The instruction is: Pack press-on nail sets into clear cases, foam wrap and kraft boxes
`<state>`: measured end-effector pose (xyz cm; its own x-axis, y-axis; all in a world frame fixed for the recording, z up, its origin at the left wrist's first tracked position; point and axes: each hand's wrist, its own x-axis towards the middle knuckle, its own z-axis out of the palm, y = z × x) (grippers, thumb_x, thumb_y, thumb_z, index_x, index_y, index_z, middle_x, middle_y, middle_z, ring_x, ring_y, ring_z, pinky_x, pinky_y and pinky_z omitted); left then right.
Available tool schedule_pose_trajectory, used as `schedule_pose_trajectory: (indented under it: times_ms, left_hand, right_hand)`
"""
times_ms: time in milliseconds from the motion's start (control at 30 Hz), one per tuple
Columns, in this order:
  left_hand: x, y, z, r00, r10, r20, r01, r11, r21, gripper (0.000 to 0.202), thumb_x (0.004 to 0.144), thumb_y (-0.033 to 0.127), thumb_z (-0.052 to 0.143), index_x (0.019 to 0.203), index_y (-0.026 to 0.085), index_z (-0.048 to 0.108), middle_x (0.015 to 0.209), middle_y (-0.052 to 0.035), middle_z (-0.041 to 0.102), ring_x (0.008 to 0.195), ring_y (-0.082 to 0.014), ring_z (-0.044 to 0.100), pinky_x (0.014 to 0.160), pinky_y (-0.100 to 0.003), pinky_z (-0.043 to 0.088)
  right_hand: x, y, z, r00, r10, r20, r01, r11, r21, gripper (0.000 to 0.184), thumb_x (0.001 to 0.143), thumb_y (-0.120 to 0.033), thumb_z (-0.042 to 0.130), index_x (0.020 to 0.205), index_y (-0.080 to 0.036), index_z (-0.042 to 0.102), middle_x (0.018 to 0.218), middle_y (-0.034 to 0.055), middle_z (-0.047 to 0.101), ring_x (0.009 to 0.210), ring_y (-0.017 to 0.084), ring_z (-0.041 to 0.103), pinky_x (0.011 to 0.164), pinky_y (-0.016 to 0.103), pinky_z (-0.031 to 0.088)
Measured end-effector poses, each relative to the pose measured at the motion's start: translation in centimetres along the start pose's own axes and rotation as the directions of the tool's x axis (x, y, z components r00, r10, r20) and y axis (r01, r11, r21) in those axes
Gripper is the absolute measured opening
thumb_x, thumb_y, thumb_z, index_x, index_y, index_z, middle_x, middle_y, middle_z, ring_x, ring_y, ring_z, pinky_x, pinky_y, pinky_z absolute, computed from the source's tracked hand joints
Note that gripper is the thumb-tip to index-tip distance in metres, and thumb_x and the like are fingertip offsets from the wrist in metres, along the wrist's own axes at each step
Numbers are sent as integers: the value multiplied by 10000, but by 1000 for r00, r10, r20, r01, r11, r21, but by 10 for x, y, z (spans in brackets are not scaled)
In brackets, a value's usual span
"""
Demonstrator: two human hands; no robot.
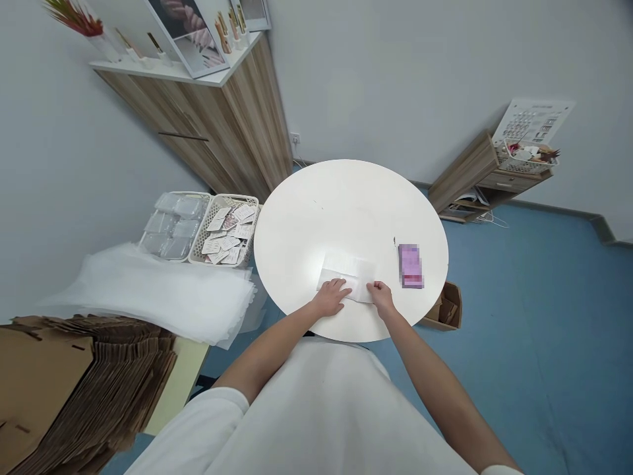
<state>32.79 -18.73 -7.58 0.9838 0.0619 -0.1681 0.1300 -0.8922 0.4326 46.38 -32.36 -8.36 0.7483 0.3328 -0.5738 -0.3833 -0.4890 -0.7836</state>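
A thin white foam sheet (363, 269) lies partly folded near the front edge of the round white table (346, 204). On its left side rests my left hand (330, 298), fingers stretched out and pressing the fold down. My right hand (380, 295) pinches the sheet's right edge between thumb and fingers. Between the hands is a small whitish shape, and I cannot tell whether something is wrapped inside. To the right of my right hand lies a purple rectangular item (411, 266), blurred out in the picture.
Left of the table stand a basket of printed cards (228, 231), a basket of clear plastic packs (174, 224), a stack of white foam sheets (163, 287) and flattened cardboard boxes (119, 376). A cardboard box (449, 307) sits on the floor at right. A wooden cabinet (208, 125) stands behind.
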Motion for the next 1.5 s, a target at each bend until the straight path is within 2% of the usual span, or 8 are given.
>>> schedule_pose_trajectory:
  times_ms: [233,467,600,733,1000,1200,1400,1500]
  left_hand:
    - [1,12,10,1000,23,-18,-24,999,-47,495,686,266,552,1164,264,423,1263,-91,357,1147,-285,312,883,-412,302]
    - [0,7,8,996,-21,-91,5,984,-178,402,684,287,558,1078,221,511,1219,-73,430,1143,-243,351,924,-378,301]
    - [0,12,5,957,-217,-192,161,949,-269,331,713,406,529,970,203,577,1081,-61,522,1061,-221,425,922,-364,298]
    - [8,21,3,894,-432,-123,389,881,-269,362,738,520,453,819,211,624,945,-64,546,979,-240,452,860,-408,307]
    - [16,29,1,844,-533,54,535,830,-157,180,751,284,469,777,205,629,955,-69,540,985,-236,430,834,-408,266]
    - [15,27,4,856,-517,14,510,841,-180,170,733,244,467,732,188,627,910,-84,552,948,-252,451,815,-425,280]
    - [2,21,8,859,-512,-22,486,828,-278,142,738,271,480,792,202,592,963,-66,532,973,-246,455,844,-428,293]
    - [-17,13,13,766,-636,-94,566,737,-369,308,704,323,533,998,235,505,1135,-70,432,1065,-263,397,857,-426,315]
  right_hand:
    - [-8,1,-4,1000,3,-1,-3,1000,-21,167,592,-282,580,636,-197,443,532,-71,410,447,63,384,418,193,335]
    - [-13,-14,22,987,35,154,-37,999,10,108,620,-213,572,687,-186,492,618,-19,524,543,94,538,507,225,481]
    - [-15,-14,25,981,44,188,-44,999,-1,143,626,-149,548,765,-170,519,687,14,567,624,114,583,578,235,515]
    - [-14,-11,25,981,30,194,-23,999,-41,214,635,-102,508,841,-157,524,740,32,579,674,120,596,622,238,518]
    - [-10,-1,19,982,-54,179,92,974,-207,313,609,-92,513,909,-163,566,850,34,591,748,127,572,726,276,468]
    - [-12,10,11,905,-338,257,423,676,-603,408,683,-167,486,1087,-217,509,1096,62,449,932,175,510,786,310,430]
    - [-16,12,10,848,-345,402,529,527,-664,469,735,-266,507,1193,-249,410,1295,65,282,1082,204,431,830,325,411]
    - [-18,13,11,829,-334,449,559,504,-658,485,755,-289,492,1223,-248,370,1325,75,252,1103,213,423,833,328,408]
